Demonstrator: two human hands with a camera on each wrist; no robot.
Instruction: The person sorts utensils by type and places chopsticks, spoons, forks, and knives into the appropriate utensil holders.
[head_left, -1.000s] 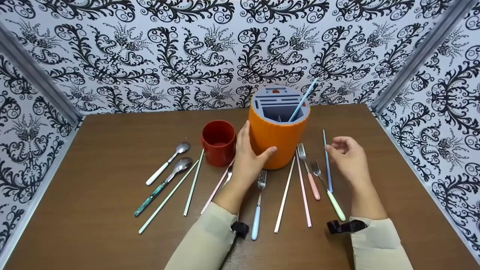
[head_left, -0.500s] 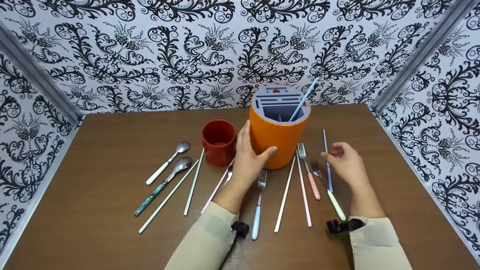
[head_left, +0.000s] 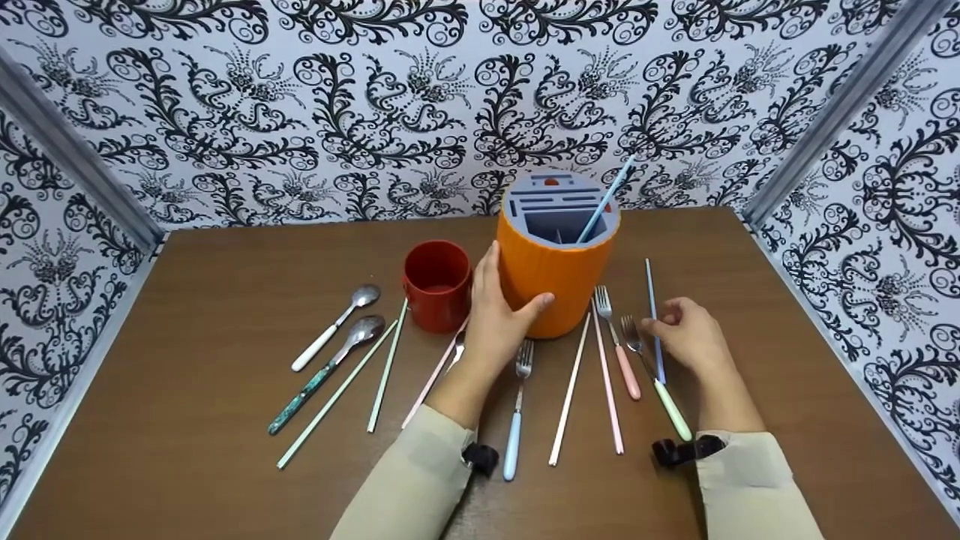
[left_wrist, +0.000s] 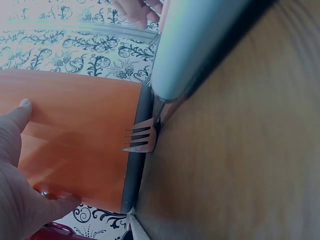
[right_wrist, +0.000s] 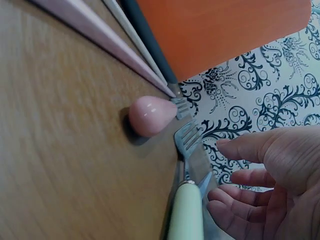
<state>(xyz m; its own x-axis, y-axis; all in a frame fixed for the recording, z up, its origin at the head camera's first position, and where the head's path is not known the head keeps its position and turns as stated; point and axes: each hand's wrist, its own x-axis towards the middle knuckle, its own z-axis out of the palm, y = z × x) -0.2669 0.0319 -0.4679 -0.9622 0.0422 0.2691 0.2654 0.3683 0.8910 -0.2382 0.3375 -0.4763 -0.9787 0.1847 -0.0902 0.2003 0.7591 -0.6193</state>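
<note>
The ribbed orange plastic cylinder with a slotted grey top [head_left: 559,289] stands upright near the middle of the brown wooden desk [head_left: 225,300]. The left hand [head_left: 499,326] has its grip set around the near side, thumb across the front and fingers along the left flank. The right hand [head_left: 697,341] hovers over the slim blue chopstick [head_left: 651,292], its grip loosely bent with a narrow gap between thumb and fingertips, and nothing visible in it. Whether a fingertip already touches that chopstick is hard to judge from these angles.

The likeliest trouble is a wrong pick-up: the steel fork with a pale green handle [head_left: 673,412] lies just beside the blue chopstick and crosses close to its lower end, so a low pinch could catch or drag both. A thin stick flat on wood may also roll away if only one side is nudged. Reaching further inward could knock the steel fork with a pink handle [head_left: 628,375].

The light-blue chopstick [head_left: 616,184] leans in the large front compartment and sticks well out; a passing sleeve or second stick could jostle it. If the left grip shoved sideways, the cylinder might push into the glossy red cup [head_left: 439,304] just beside the knuckles.
</note>
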